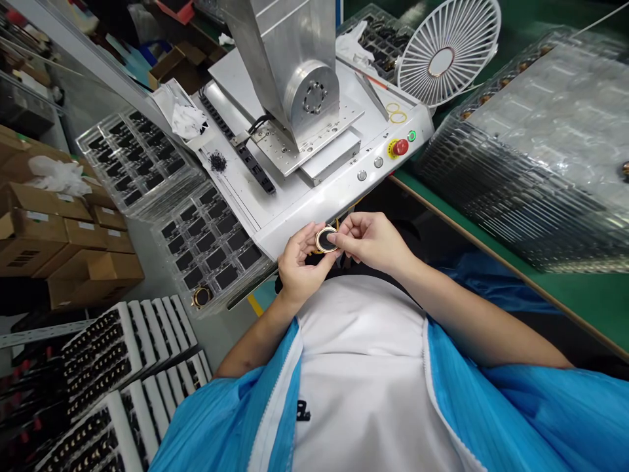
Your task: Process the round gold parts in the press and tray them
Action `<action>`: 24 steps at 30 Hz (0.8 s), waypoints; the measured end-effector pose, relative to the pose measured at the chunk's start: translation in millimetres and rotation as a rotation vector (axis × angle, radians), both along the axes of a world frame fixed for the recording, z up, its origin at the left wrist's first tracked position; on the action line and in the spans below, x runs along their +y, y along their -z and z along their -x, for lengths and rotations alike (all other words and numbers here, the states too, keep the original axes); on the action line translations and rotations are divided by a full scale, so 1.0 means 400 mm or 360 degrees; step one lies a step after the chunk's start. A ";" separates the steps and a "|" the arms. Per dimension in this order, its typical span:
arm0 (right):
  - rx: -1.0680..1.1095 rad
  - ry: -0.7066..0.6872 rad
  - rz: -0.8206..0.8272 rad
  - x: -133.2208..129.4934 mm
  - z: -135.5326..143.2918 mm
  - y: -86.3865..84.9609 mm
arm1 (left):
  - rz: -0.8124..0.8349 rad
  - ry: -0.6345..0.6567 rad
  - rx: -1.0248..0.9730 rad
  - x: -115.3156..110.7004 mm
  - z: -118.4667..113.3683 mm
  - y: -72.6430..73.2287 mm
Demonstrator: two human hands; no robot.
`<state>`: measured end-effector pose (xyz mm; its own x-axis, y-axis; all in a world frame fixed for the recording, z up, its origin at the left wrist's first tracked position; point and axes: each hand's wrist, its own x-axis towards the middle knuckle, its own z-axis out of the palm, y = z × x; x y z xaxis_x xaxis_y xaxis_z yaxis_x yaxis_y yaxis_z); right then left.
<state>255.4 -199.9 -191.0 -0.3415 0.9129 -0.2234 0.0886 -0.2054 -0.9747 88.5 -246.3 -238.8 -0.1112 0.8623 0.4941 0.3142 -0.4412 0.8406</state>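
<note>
Just in front of my chest, my left hand (303,263) grips a round watch case (324,240) with a gold rim and a dark face, held between thumb and fingers. My right hand (372,240) meets it from the other side, its fingers pinched together and its thumb at the dark face. Whether something small sits in that pinch is hidden. Left of my hands, a clear plastic tray (205,241) holds dark pieces in its compartments, and a similar gold-rimmed watch case (201,297) lies at its near corner.
Beyond my hands stands a white machine (295,213) with a metal press and a red stop button (400,147). A white fan (448,52) and stacked clear trays (535,177) occupy the right. Cardboard boxes (93,226) and white racks (142,341) are at the left.
</note>
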 end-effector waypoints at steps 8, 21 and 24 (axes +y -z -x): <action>0.0087 0.0086 0.0014 -0.002 0.006 0.006 | -0.0034 -0.0005 -0.0014 -0.007 -0.008 -0.003; -0.1176 0.2302 -0.0808 -0.066 -0.643 -0.048 | -0.0342 0.1031 0.0196 0.037 -0.053 -0.188; -0.2006 0.2600 -0.0254 -0.113 -0.817 -0.009 | -0.0386 0.1252 0.0346 -0.012 -0.078 -0.274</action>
<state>582.0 -244.9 -187.3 0.8695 0.1808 0.4596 0.4393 -0.7085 -0.5523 119.6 -251.2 -129.1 0.5949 0.5164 0.6160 -0.0156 -0.7588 0.6512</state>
